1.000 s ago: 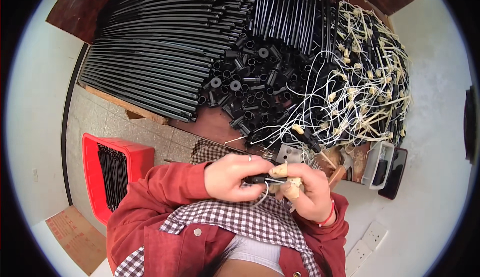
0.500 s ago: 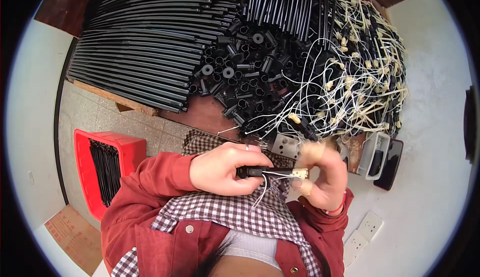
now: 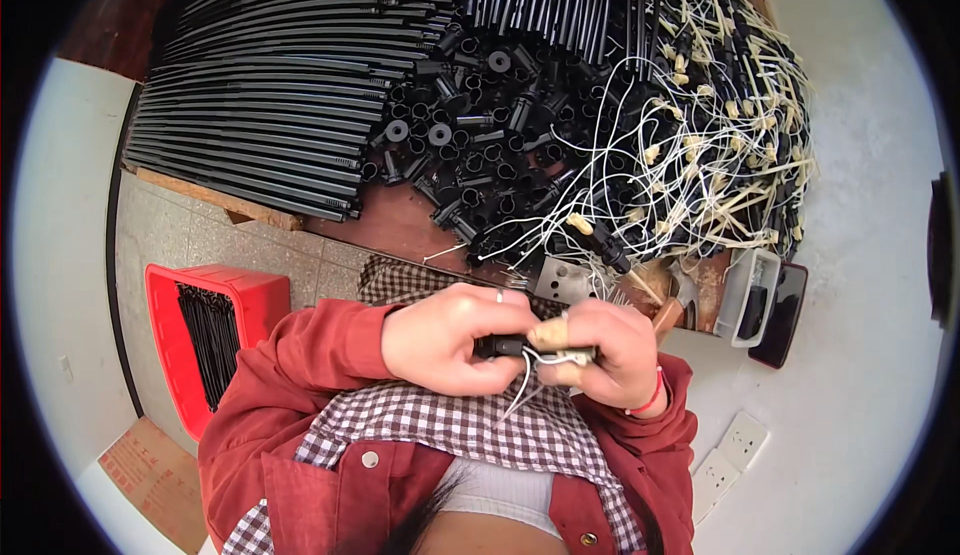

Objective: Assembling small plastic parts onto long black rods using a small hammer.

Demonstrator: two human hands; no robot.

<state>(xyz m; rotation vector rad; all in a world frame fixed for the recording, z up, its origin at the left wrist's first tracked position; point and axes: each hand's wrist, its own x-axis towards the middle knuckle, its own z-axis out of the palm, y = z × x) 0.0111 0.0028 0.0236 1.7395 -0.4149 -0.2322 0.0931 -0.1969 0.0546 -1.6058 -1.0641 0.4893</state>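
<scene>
Over my lap, my left hand point(image 3: 450, 340) is closed around a black plastic part point(image 3: 497, 346), keeping it level in front of the checked apron point(image 3: 440, 420). White cord point(image 3: 522, 385) hangs down from that part, and a strand runs across to the right. My right hand point(image 3: 610, 350) pinches the part's right end, with a cream-coloured tip point(image 3: 578, 358) between thumb and forefinger. Cream coverings wrap the thumb and forefinger of that hand. Both hands nearly meet, and my fingers hide much of the part.
Long black rods point(image 3: 260, 115), short flanged black tubes point(image 3: 440, 135) and a tangle of white-corded black parts point(image 3: 710, 175) crowd the table. A metal plate point(image 3: 565, 281), a hammer point(image 3: 684, 290), a clear box point(image 3: 740, 300) and a phone point(image 3: 780, 320) lie near its edge. A red bin point(image 3: 262, 285) holds black rods.
My right hand has moved left along the part, toward my left hand, and its fingers have closed over the end. The hammer now shows better behind it.
</scene>
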